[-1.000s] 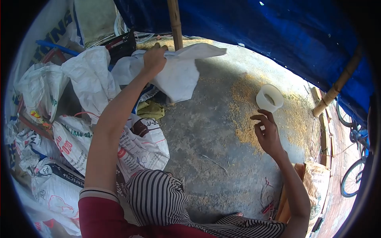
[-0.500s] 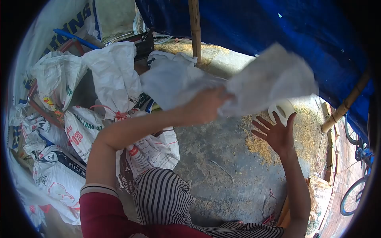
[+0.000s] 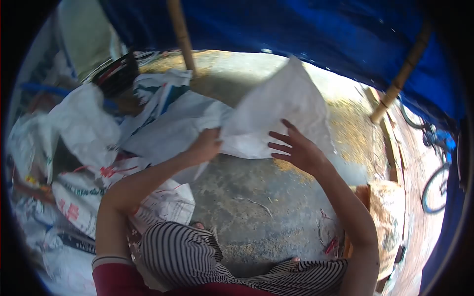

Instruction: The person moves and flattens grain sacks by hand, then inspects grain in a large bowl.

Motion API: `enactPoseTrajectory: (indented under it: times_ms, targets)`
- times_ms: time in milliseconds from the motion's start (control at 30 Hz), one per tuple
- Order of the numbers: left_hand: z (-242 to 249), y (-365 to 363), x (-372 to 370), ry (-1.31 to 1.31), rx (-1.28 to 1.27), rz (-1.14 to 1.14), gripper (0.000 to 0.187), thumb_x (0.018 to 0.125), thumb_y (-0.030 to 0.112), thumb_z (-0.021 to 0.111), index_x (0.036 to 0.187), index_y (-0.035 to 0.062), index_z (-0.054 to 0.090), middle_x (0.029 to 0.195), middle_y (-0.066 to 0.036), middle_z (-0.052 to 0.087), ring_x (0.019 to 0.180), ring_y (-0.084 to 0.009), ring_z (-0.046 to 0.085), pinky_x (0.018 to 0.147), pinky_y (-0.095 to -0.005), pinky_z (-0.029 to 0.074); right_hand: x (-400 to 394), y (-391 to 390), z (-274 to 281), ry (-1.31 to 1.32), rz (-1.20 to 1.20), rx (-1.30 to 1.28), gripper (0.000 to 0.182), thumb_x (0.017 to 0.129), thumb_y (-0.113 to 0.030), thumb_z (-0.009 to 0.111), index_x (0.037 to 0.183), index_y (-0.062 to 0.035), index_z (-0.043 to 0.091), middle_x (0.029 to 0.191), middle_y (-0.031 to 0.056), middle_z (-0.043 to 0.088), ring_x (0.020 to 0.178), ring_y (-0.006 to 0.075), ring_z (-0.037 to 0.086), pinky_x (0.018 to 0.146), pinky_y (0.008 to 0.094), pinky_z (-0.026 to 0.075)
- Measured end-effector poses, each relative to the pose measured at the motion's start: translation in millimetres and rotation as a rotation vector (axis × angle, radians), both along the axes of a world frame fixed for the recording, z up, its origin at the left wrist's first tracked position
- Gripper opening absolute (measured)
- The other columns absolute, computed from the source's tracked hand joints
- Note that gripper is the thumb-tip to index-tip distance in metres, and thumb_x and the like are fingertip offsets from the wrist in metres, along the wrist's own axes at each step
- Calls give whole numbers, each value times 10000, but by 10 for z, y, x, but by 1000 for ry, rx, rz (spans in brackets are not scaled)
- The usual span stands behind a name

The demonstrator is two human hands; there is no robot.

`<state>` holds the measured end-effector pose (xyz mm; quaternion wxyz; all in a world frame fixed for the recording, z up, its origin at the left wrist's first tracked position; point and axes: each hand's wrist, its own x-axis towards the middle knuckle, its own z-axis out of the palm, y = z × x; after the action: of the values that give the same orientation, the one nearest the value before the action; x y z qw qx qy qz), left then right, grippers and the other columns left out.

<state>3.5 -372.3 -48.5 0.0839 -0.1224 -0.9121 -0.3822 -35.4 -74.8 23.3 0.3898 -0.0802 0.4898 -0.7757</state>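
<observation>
The left hand [image 3: 207,147] has its fingers clamped on the near-left edge of a white woven sack [image 3: 276,116], held up above the concrete floor [image 3: 256,197]. The right hand [image 3: 298,150], fingers spread apart, presses flat against the sack's near side. Piled sacks [image 3: 84,148] lie to the left.

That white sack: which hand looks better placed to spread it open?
Probably the right hand: it is open, fingers spread against the white sack. The left hand is shut on the sack's edge, so it serves as the anchor.
</observation>
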Motion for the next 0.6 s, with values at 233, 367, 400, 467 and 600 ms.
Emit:
enactPoseTrajectory:
  times_ms: [233,367,400,467,600]
  targets:
    - [-777,-1118,-819,204,-234,-57,408,765,90,537,1173,105,537,1079,-179,558,1023,-371,493,961,-512,300,-74,124,-413,152,64,203,478,838,-208,579,1249,-27,416,1095,127,551,933,220,598,771,325,526]
    - [47,-1526,-866,127,-1070,103,415,896,139,321,1293,71,423,1251,-202,463,1165,-386,407,1028,-430,254,-283,74,-581,251,133,324,430,821,-170,565,1167,59,454,982,189,591,808,288,625,689,393,547]
    - [228,-1493,-893,184,-993,46,468,859,199,378,1308,69,383,1282,-181,418,1184,-394,371,1031,-445,237,-383,61,-693,238,112,323,404,809,-168,568,1142,42,476,977,197,591,791,312,625,692,420,545]
    - [484,-1506,-935,248,-855,24,639,784,319,491,1340,65,303,1343,-139,328,1221,-410,301,1039,-474,202,-310,86,-512,234,59,328,389,795,-175,586,1121,18,498,991,203,587,820,330,621,691,432,544]
    - [700,-1675,-1500,313,-641,98,965,673,499,660,1387,60,182,1435,-75,194,1276,-435,195,1049,-517,150,-295,115,-410,251,68,331,511,784,-185,607,1224,-23,404,1043,205,580,849,347,616,690,436,542]
